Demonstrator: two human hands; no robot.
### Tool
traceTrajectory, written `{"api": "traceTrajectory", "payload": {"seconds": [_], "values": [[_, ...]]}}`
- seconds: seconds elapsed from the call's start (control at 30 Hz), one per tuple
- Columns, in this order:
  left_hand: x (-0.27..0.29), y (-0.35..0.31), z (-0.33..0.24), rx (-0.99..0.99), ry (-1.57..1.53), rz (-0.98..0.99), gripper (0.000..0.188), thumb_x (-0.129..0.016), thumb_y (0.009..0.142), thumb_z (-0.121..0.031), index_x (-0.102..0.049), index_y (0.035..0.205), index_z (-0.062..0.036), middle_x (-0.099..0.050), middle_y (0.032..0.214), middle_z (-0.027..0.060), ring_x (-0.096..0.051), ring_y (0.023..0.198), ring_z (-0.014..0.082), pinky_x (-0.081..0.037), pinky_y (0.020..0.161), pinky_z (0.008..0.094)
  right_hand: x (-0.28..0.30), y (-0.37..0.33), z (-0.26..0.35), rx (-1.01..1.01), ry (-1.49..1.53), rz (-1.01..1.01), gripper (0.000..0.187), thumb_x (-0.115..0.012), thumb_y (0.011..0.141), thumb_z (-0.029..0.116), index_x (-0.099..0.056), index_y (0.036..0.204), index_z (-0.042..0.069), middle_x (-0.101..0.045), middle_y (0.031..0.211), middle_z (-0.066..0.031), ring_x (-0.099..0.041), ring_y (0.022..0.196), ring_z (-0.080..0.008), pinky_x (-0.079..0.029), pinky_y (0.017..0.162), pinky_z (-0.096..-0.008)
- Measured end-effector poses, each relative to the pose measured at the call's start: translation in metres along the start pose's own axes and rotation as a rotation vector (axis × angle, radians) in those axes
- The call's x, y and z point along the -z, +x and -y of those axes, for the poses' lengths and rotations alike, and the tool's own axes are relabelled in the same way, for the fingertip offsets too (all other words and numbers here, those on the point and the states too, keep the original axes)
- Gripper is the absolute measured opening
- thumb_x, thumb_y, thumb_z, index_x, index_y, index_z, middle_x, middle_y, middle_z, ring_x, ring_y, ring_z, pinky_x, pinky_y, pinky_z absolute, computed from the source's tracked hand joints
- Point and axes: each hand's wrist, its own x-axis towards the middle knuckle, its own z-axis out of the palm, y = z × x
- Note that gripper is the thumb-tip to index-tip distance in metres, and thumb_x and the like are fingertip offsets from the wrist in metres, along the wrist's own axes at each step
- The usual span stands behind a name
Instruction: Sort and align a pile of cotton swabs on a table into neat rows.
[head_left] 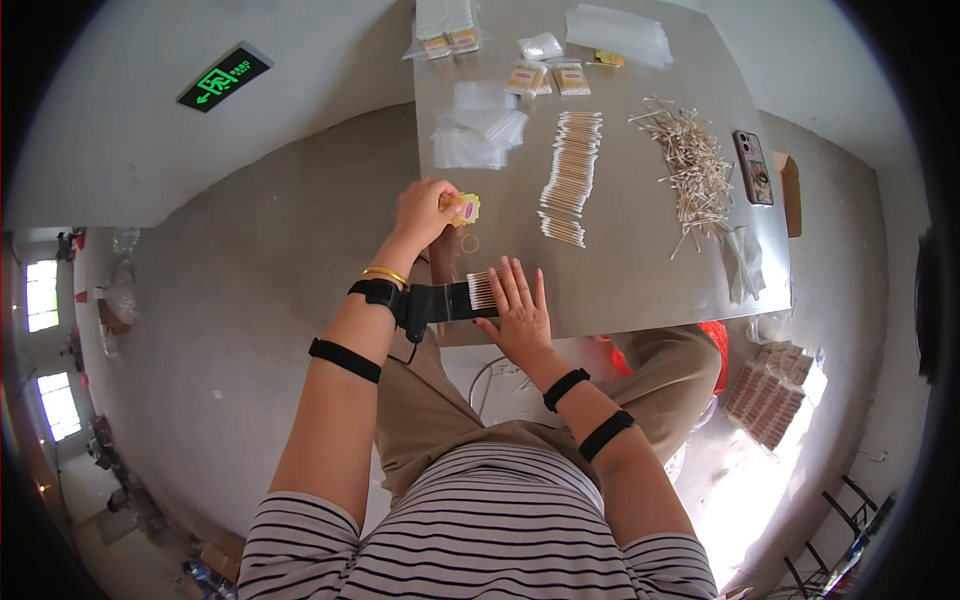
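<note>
My left hand [425, 212] pinches a small stack of yellow label cards [468, 209] at the table's left edge. A thin pale ring [470, 243], perhaps a rubber band, lies just below them. Near the front edge, my right hand [521, 315] is laid flat with fingers spread. Its fingertips cover part of a row of cotton swabs [481, 291] on a black strip [440, 302]. Beyond my hands, a long column of lined-up cotton swabs [572, 165] runs away from me, with a smaller group [561, 229] at its near end.
A heap of loose cotton swabs [690, 170] spreads on the right, beside a phone [753, 168]. Clear plastic bags [475, 140] lie at the left. Filled swab packs [571, 78] sit farther back, near plastic sleeves [620, 35]. A crumpled bag [743, 263] is by the right edge.
</note>
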Motion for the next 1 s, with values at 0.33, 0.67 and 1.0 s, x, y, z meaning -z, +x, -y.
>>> {"api": "traceTrajectory", "payload": {"seconds": [0.33,0.67,1.0], "values": [[0.005,0.015,0.001,-0.037,0.085,0.165,0.023,-0.082,0.078,-0.025,-0.066,0.093,-0.0161,-0.065,0.094,0.0004,-0.062,0.099,0.0221,-0.037,0.09,0.0434,-0.002,0.002,0.007,-0.004,0.005,-0.014,0.089,-0.051,0.097,0.062,-0.021,0.163,0.01,-0.014,0.17,-0.0118,-0.01,0.158,-0.0272,-0.007,0.127,-0.0575],[0.015,0.038,0.012,0.076,-0.042,0.261,0.02,-0.08,0.083,-0.035,-0.074,0.084,-0.0157,-0.075,0.081,0.0001,-0.069,0.079,0.0183,-0.037,0.092,0.0385,-0.001,0.001,0.007,-0.011,0.001,-0.039,0.088,-0.052,0.096,0.062,-0.024,0.162,0.01,-0.018,0.17,-0.0102,-0.012,0.158,-0.0255,-0.007,0.127,-0.0564],[0.005,0.033,0.016,0.073,-0.123,0.156,0.018,-0.077,0.086,-0.03,-0.075,0.088,-0.0124,-0.076,0.083,0.0035,-0.071,0.078,0.0205,-0.045,0.092,0.036,-0.001,0.001,0.006,-0.005,0.016,-0.054,0.088,-0.053,0.096,0.061,-0.024,0.162,0.01,-0.019,0.17,-0.0108,-0.012,0.158,-0.0258,-0.007,0.127,-0.057]]}}
